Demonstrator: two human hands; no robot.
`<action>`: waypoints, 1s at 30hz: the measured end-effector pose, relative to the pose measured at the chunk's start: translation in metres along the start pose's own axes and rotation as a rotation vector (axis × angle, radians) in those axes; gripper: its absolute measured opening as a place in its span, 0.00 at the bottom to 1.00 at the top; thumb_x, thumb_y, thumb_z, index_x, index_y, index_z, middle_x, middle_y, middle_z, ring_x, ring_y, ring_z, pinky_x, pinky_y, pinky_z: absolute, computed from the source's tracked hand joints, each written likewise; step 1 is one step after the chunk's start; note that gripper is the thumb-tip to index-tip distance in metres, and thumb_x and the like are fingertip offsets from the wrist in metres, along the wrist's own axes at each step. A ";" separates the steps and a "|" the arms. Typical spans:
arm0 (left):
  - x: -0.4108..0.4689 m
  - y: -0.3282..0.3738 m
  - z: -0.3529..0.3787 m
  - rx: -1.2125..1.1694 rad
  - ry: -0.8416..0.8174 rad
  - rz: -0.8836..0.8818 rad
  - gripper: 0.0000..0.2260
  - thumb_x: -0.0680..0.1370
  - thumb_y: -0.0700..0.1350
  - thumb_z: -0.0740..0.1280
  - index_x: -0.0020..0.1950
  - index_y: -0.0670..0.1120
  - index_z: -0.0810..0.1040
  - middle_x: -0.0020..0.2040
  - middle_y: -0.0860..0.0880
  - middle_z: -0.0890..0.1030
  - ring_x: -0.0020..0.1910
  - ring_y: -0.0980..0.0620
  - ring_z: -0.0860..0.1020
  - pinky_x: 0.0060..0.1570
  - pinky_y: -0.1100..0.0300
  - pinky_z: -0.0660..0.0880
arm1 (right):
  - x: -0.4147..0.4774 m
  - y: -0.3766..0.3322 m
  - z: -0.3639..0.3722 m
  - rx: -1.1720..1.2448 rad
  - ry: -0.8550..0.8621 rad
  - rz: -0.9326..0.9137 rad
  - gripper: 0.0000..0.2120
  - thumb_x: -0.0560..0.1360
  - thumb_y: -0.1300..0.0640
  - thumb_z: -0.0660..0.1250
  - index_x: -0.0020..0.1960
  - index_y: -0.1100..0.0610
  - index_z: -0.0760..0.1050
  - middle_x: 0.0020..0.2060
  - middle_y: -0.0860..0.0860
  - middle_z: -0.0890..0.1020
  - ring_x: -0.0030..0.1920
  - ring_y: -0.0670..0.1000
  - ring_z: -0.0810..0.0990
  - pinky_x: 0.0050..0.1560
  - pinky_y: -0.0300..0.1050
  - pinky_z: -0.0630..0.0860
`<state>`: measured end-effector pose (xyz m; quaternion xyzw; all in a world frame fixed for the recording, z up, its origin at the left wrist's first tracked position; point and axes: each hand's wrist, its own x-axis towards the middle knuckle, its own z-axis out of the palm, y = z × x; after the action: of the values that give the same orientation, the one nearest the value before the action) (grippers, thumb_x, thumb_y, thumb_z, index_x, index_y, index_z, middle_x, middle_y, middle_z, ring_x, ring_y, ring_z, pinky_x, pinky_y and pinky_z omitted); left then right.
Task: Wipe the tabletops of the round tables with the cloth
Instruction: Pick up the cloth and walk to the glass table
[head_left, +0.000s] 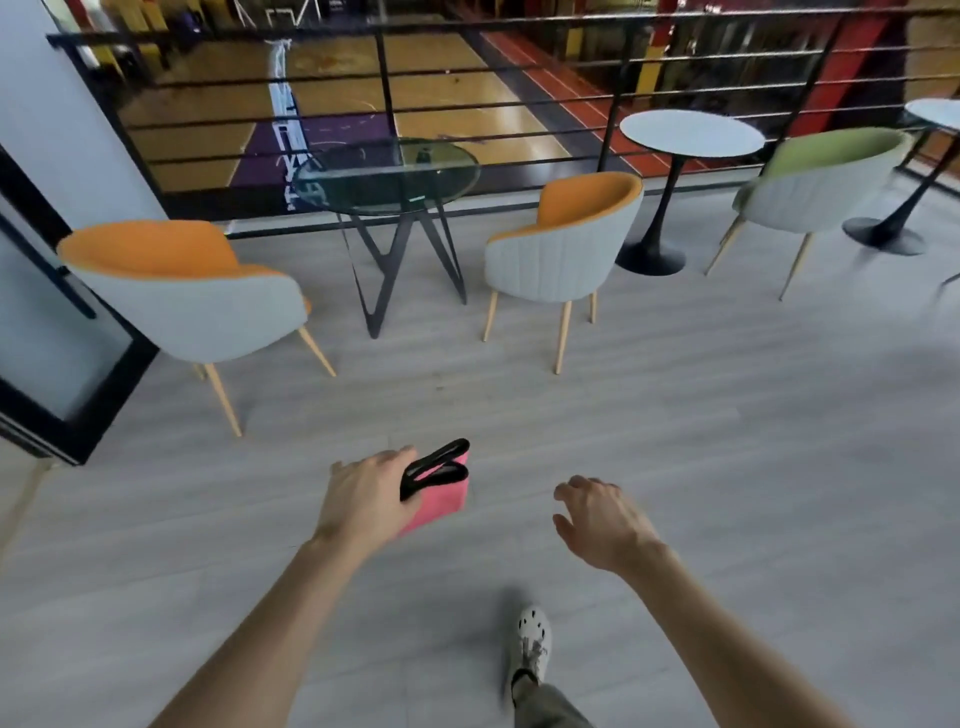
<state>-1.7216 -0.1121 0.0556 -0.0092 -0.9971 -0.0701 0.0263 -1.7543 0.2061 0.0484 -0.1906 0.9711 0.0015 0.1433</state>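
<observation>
**Cloth in hand, tables out of reach**

Cloth (441, 499), pink with black trim and folded over, hangs from the left hand (366, 496), whose fingers curl round its edge. The right hand (602, 522) holds nothing, its fingers loosely bent above the floor (727, 441).

No tabletop is being touched. The person stands well apart from all three round tables. The glass table (387, 174) is straight ahead by the railing (519, 67). The white table (691, 132) is further right, and a third table (935, 111) is cut off at the right edge. Whether any top has been wiped cannot be told, since no streaks or wet marks show from here. I judge that most or all of the wiping is left to do. The step in hand looks like the walk to the nearest top, with one white shoe (530, 636) set forward.

An orange chair (176, 296) stands left of the glass table. A second orange chair (563, 249) sits between the glass table and the white table, and a green chair (821, 179) sits between the white table and the third table. The near side of the glass table, between the two orange chairs, looks open, so that seems the easy way in. The chair backs may crowd a reach around the rim. A small dark thing (425, 154) shows at the glass top. Whether it stands on the glass or lies beyond it cannot be told.
</observation>
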 end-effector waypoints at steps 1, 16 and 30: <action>0.029 -0.008 0.005 -0.009 0.011 0.008 0.12 0.73 0.58 0.69 0.50 0.55 0.70 0.43 0.53 0.83 0.42 0.44 0.84 0.39 0.54 0.72 | 0.030 0.006 -0.004 0.005 0.003 0.000 0.17 0.85 0.47 0.63 0.68 0.55 0.80 0.62 0.53 0.84 0.61 0.57 0.84 0.63 0.53 0.80; 0.400 -0.156 -0.015 -0.471 0.031 -0.345 0.18 0.76 0.56 0.75 0.44 0.54 0.65 0.35 0.52 0.76 0.34 0.51 0.74 0.34 0.53 0.68 | 0.495 -0.020 -0.151 0.343 0.085 -0.301 0.14 0.84 0.46 0.69 0.66 0.48 0.83 0.58 0.47 0.85 0.54 0.54 0.86 0.53 0.54 0.84; 0.733 -0.327 0.027 -1.009 0.001 -0.411 0.19 0.73 0.65 0.72 0.48 0.50 0.79 0.37 0.51 0.80 0.37 0.50 0.78 0.41 0.43 0.79 | 0.839 -0.070 -0.236 0.848 0.087 -0.176 0.02 0.80 0.57 0.75 0.50 0.53 0.82 0.43 0.45 0.86 0.44 0.42 0.86 0.45 0.42 0.81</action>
<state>-2.4621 -0.4209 0.0232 0.1746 -0.8209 -0.5436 0.0050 -2.5375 -0.1825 0.0444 -0.1971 0.8711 -0.4176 0.1674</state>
